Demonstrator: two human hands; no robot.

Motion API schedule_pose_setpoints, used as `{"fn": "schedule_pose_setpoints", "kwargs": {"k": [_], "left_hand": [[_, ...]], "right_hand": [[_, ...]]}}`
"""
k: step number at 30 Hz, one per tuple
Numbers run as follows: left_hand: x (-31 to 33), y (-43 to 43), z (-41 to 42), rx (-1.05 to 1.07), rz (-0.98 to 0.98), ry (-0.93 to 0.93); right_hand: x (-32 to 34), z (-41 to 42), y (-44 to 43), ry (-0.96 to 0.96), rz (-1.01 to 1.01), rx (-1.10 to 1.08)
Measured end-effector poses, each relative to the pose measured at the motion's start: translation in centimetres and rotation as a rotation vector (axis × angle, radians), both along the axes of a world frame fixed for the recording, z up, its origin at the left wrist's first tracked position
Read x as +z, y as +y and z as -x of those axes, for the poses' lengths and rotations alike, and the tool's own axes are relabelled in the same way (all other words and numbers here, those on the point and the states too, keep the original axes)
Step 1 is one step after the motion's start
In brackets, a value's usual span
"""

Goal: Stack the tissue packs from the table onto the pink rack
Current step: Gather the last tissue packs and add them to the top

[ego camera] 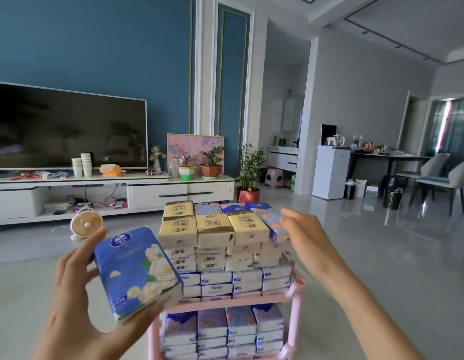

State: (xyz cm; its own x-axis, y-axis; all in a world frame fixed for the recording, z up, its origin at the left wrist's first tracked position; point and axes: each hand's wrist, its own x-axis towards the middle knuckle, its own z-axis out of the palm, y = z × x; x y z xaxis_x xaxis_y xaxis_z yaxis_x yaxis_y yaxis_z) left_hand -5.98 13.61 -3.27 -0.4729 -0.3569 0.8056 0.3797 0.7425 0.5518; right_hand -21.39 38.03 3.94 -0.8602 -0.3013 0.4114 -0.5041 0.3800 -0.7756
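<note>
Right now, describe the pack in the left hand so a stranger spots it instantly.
Find the pink rack low in the centre, piled with tissue packs. Just left of its top stack, the left hand grips the blue pack. It alone is off the rack, tilted, its blue face showing large white flowers.

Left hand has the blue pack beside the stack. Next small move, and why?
Probably lift the blue pack in the left hand up and right onto the yellow packs topping the pink rack. The pack sits lower than the stack's top, and the open right hand hovers at the stack's right edge, seemingly to steady it.
</note>
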Motion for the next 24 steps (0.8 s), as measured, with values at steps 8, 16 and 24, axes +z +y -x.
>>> {"fn": "schedule_pose_setpoints", "kwargs": {"k": [8, 16, 24], "left_hand": [[-0.1, 0.0, 0.3, -0.025, -0.013, 0.001], [0.4, 0.2, 0.2, -0.028, 0.014, -0.014], [4.0, 3.2, -1.0, 0.066, 0.008, 0.066]], "right_hand": [[-0.7, 0.5, 1.5, 0.003, 0.107, -0.037], [-1.1, 0.7, 1.1, 0.097, 0.094, -0.074], [1.9, -3.8, 0.6, 0.283, 0.255, 0.002]]}}
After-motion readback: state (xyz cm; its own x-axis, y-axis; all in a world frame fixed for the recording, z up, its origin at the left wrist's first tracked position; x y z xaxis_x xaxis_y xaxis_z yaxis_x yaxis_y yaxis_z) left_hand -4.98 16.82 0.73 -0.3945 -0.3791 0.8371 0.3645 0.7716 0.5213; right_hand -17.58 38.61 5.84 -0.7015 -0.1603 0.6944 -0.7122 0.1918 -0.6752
